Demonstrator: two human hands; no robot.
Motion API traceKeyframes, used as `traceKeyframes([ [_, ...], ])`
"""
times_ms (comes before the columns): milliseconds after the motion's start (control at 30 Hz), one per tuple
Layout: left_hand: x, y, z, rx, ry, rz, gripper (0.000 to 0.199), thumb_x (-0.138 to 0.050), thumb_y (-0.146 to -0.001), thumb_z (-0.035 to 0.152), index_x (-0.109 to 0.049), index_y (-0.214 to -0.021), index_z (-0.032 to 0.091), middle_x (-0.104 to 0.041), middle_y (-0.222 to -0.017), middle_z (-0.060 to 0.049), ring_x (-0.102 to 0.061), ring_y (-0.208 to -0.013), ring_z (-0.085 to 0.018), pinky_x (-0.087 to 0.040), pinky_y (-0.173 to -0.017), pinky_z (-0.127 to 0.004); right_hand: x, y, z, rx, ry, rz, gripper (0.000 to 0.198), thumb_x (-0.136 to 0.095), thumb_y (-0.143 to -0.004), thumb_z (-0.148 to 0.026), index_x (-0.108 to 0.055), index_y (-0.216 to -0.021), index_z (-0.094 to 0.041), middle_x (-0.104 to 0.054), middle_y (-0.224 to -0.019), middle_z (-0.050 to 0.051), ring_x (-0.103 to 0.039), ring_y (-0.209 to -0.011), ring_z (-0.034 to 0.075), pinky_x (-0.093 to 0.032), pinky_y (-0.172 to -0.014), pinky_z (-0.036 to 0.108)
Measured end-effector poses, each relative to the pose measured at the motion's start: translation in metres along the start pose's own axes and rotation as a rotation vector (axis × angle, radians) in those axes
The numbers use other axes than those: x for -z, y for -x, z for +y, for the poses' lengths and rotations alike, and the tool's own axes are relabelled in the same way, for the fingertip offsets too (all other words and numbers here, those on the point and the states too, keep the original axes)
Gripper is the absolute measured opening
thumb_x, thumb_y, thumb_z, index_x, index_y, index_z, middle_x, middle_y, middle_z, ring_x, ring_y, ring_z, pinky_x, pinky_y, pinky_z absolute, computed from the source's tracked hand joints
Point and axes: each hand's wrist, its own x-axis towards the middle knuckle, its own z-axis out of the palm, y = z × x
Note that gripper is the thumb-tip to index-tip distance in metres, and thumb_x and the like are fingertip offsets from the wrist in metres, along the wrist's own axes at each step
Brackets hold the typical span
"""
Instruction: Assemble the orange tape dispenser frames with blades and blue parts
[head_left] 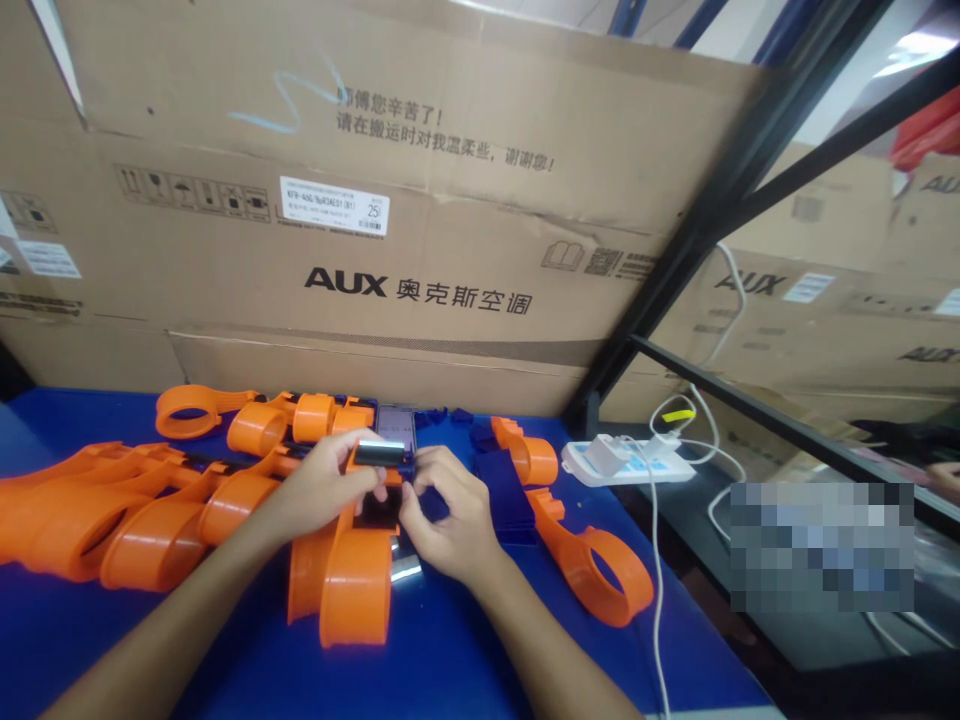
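Observation:
My left hand (326, 488) is closed around the head of an orange tape dispenser (355, 590), its wide ring hanging down toward me. A dark roller (380, 453) lies across the top of that head. My right hand (450, 510) pinches at the roller's right end, where a small dark blue plastic piece (408, 462) shows; the fingers partly hide it. Another orange dispenser (304, 575) sits just behind the held one. More orange dispensers (161, 530) lie in rows to the left of my left hand.
On the right lie orange dispensers without visible rollers (611, 580) and dark blue flat pieces (502, 495). A phone (397, 425) and small blue parts (450, 415) are at the back. A white power strip (630, 462) with cables borders the blue table (585, 660). Cardboard boxes (450, 240) stand behind.

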Motion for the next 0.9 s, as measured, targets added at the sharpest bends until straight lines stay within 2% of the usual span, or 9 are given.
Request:
traceKeyframes([
  [133, 0.0001, 0.0001, 0.0006, 0.008, -0.006, 0.018, 0.017, -0.061, -0.088, 0.016, -0.064, -0.104, 0.019, -0.071, -0.077, 0.002, -0.061, -0.057, -0.014, -0.048, -0.059, -0.026, -0.0014, -0.0002, 0.0006, 0.026, -0.006, 0.002, 0.020, -0.062, -0.087, -0.007, -0.052, -0.083, -0.024, -0.060, -0.082, 0.004, -0.061, -0.083, 0.022, -0.054, -0.077, 0.038],
  [267, -0.0002, 0.0010, 0.0006, 0.011, 0.000, 0.016, 0.021, -0.061, -0.089, 0.018, -0.064, -0.110, 0.019, -0.071, -0.077, 0.002, -0.061, -0.057, -0.014, -0.048, -0.059, -0.027, -0.0014, 0.0005, 0.0002, -0.026, 0.013, -0.004, 0.018, -0.062, -0.090, -0.011, -0.053, -0.082, -0.024, -0.060, -0.084, 0.005, -0.060, -0.085, 0.022, -0.053, -0.075, 0.037],
  [567, 0.0000, 0.0009, -0.0004, 0.010, 0.002, -0.014, 0.023, -0.059, -0.087, 0.016, -0.065, -0.109, 0.019, -0.070, -0.078, 0.001, -0.062, -0.062, -0.015, -0.049, -0.063, -0.028, 0.0029, 0.0008, -0.0022, -0.073, -0.036, -0.070, 0.015, -0.061, -0.094, -0.016, -0.054, -0.082, -0.023, -0.058, -0.087, 0.005, -0.058, -0.084, 0.021, -0.051, -0.075, 0.035],
  [900, -0.0002, -0.0005, -0.0010, 0.023, 0.008, 0.008, 0.023, -0.061, -0.086, 0.019, -0.065, -0.109, 0.019, -0.071, -0.078, 0.001, -0.063, -0.060, -0.015, -0.049, -0.062, -0.028, 0.0021, 0.0014, -0.0027, -0.113, -0.044, -0.074, 0.015, -0.061, -0.095, -0.019, -0.055, -0.083, -0.023, -0.059, -0.088, 0.006, -0.058, -0.084, 0.021, -0.052, -0.076, 0.036],
])
